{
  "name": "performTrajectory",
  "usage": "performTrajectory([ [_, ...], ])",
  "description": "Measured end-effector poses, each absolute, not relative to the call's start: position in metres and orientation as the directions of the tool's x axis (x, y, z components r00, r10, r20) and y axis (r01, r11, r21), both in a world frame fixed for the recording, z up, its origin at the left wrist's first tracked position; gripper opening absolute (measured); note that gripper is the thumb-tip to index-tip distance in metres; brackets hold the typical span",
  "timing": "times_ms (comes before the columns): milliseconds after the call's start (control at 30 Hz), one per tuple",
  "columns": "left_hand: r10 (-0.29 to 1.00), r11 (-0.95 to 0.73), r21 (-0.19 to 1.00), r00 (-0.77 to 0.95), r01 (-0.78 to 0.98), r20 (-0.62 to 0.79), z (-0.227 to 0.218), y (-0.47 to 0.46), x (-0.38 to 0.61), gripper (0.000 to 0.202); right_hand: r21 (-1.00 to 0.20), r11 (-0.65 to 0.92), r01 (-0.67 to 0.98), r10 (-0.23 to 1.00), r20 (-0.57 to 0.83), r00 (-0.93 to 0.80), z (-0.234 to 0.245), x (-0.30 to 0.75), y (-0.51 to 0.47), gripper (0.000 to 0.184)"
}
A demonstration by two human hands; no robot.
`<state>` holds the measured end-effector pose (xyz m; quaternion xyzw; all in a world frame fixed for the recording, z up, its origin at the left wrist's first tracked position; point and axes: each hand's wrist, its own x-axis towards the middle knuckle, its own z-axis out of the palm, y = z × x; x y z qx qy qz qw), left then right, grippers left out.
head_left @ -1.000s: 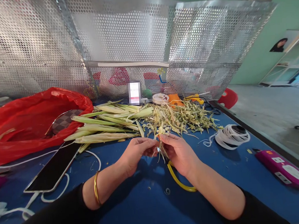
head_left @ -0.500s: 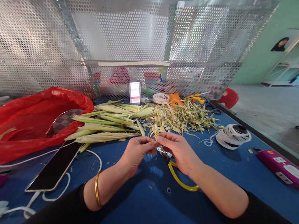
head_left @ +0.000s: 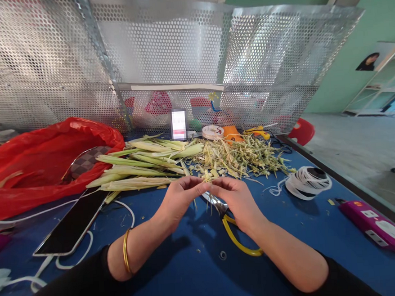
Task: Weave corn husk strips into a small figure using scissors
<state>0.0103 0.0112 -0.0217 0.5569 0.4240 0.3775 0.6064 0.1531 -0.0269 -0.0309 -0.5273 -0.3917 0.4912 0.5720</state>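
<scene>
My left hand [head_left: 179,202] and my right hand [head_left: 239,202] meet over the blue table, thumbs and fingertips pinched together. Between them is a small pale-yellow piece of corn husk [head_left: 210,174], mostly covered by the fingers. Thin strands hang below the fingertips. Scissors with yellow handles [head_left: 242,247] lie beneath my right hand, their blades partly covered. Just beyond my left hand are long green and cream corn husks [head_left: 145,169]. A heap of shredded husk bits [head_left: 245,156] spreads beyond my right hand.
On the left are a red plastic bag [head_left: 25,155], a phone [head_left: 69,224] and white cables. To the right stand a spool of white cord [head_left: 304,183] and a purple pack [head_left: 375,223]. A perforated metal screen [head_left: 177,45] rises behind the table.
Both hands remain together at nearly the same spot. The fingers have shifted on the husk piece, the thumbs now closer, and more of the scissor blades shows below them.
</scene>
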Motion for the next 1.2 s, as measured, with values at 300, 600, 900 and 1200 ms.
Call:
performTrajectory([
  [300, 0.933, 0.068, 0.997, 0.353, 0.038, -0.078, -0.02, 0.014, 0.009, 0.02, -0.998, -0.067, 0.001, 0.993, -0.066, 0.096, -0.038, 0.152, -0.029, 0.024],
  [600, 0.911, 0.291, 0.956, 0.317, -0.033, -0.266, -0.017, 0.026, -0.001, 0.031, -0.992, -0.036, -0.119, 0.982, -0.057, 0.179, -0.027, 0.171, -0.022, 0.042],
  [900, 0.932, 0.211, 0.977, 0.302, -0.008, -0.199, -0.015, 0.022, 0.001, 0.026, -0.995, -0.104, -0.013, 0.994, -0.104, 0.042, -0.028, 0.163, -0.025, 0.024],
  [1200, 0.927, 0.184, 0.982, 0.327, 0.03, -0.183, -0.016, 0.025, 0.0, 0.036, -0.991, -0.076, 0.111, 0.997, -0.074, 0.02, -0.032, 0.159, -0.025, 0.018],
])
